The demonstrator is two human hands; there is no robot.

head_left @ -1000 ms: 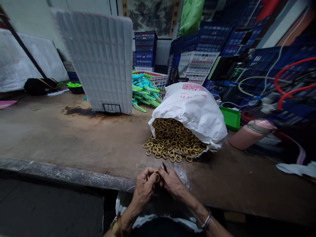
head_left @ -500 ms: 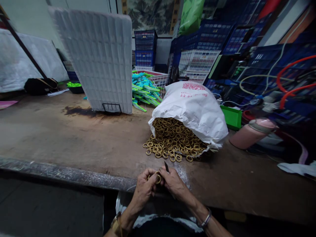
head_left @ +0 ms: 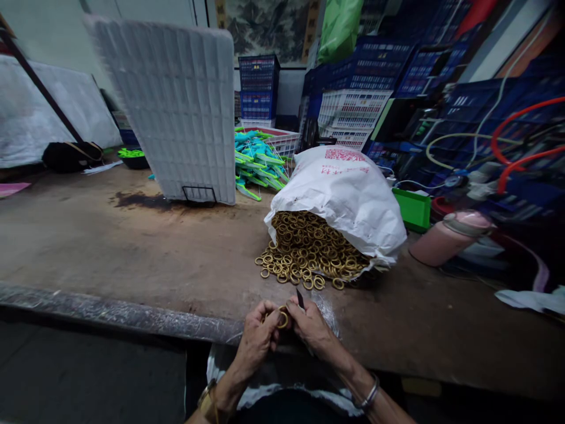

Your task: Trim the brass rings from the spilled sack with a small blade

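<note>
My left hand (head_left: 259, 331) is closed, pinching a brass-coloured ring (head_left: 283, 318) near the table's front edge. At least part of another ring seems to show between its fingers. My right hand (head_left: 311, 325) is closed around a small knife, and its dark pointed blade (head_left: 300, 299) sticks up past the thumb. Its fingertips are close beside the ring; whether they touch it I cannot tell. Just beyond both hands, many similar rings (head_left: 304, 253) spill out of a white woven sack (head_left: 348, 182) lying on its side.
A tall white ribbed panel (head_left: 176, 112) stands in a black wire holder at left. Behind it lies a heap of teal and green plastic pieces (head_left: 258, 162). A pink bottle (head_left: 448, 238) and a green tray (head_left: 411, 210) are to the right of the sack. Stacked crates (head_left: 353, 115) fill the back.
Both hands stay in nearly the same place. The blade in my right hand has shifted slightly to the right, and the ring in my left hand has turned a little more into view.
</note>
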